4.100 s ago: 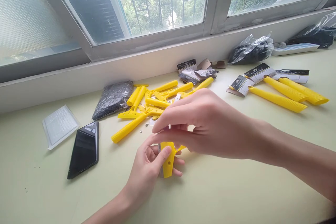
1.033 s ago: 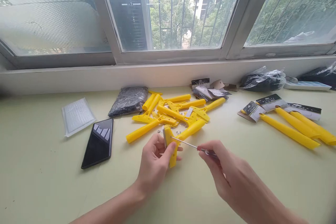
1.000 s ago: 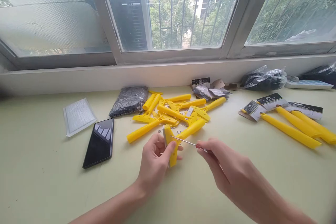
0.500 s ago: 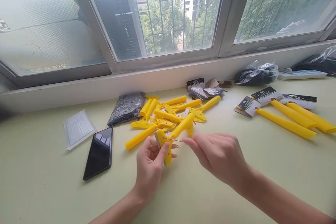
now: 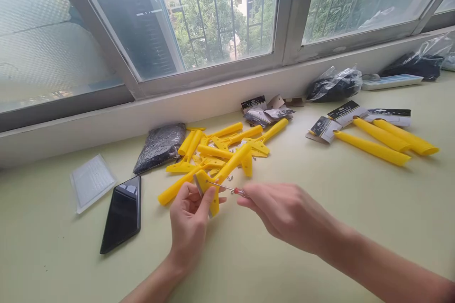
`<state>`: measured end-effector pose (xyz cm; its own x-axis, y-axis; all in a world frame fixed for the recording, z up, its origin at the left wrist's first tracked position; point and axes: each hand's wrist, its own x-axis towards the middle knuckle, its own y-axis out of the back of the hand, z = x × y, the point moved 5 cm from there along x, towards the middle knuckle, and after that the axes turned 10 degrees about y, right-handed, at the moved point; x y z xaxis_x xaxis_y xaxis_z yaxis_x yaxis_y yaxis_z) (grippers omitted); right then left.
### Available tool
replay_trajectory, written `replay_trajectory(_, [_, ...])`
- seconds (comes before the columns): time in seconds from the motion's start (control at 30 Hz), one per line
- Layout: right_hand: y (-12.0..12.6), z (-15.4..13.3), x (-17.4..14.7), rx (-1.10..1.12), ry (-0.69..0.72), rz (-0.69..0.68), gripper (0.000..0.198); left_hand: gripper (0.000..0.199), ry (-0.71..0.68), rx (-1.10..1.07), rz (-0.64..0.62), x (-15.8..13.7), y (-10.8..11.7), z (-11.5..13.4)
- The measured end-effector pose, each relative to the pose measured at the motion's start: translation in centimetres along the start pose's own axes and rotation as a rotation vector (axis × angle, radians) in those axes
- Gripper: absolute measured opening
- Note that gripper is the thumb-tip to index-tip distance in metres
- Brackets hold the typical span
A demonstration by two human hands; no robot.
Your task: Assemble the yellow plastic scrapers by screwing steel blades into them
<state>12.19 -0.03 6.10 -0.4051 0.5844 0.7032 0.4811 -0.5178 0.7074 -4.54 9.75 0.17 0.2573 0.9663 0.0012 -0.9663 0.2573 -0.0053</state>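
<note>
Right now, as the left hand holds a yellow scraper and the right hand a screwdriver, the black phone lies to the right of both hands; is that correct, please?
Not quite: the black phone lies to their left, as the head view shows. The left hand does hold the yellow scraper, and the right hand the screwdriver.

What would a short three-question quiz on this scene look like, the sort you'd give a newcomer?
1. Multiple choice: what does the right hand hold?
A. a phone
B. a screwdriver
C. a card
2. True or false: the left hand lies flat on the table.
3. Count: how many long yellow pieces lie beside the labelled cards at the picture's right?

Key:
1. B; its thin shaft points at the head of a yellow tool.
2. False; the left hand grips that yellow tool.
3. Three.
</note>
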Motion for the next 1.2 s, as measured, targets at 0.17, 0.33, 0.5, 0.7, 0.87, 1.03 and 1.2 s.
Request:
replay_trajectory(0.17, [0.0,-0.1,-0.3,-0.142,0.035,0.066,0.037,0.032,-0.020,0.016,0.020,0.1,0.2,-0.1])
replay_trajectory(0.33, [-0.3,-0.3,-0.5,-0.093,-0.031,0.115,0.041,0.031,-0.051,0.024,0.031,0.0,0.1,0.1])
replay_trajectory(0.5, [-0.8,-0.2,-0.8,-0.039,-0.149,0.111,0.041,0.032,-0.118,0.082,0.066,-0.1,0.4,0.3])
replay_trajectory(0.7, [-2.1,0.3,-1.5,0.218,-0.417,0.086,0.048,0.036,-0.272,0.171,0.155,0.0,1.2,0.5])
replay_trajectory(0.87, [-4.5,-0.3,-2.1,0.751,-0.738,0.015,0.057,0.034,-0.322,0.201,0.168,0.5,1.6,0.4])
replay_trajectory(1.03, [-6.7,-3.3,-2.0,1.462,-0.944,-0.162,0.060,0.035,-0.385,0.195,0.135,1.0,1.7,0.3])
replay_trajectory(1.2, [-7.1,-3.4,-2.2,2.066,-0.982,-0.130,0.051,0.037,-0.404,0.187,0.135,1.2,2.1,0.3])
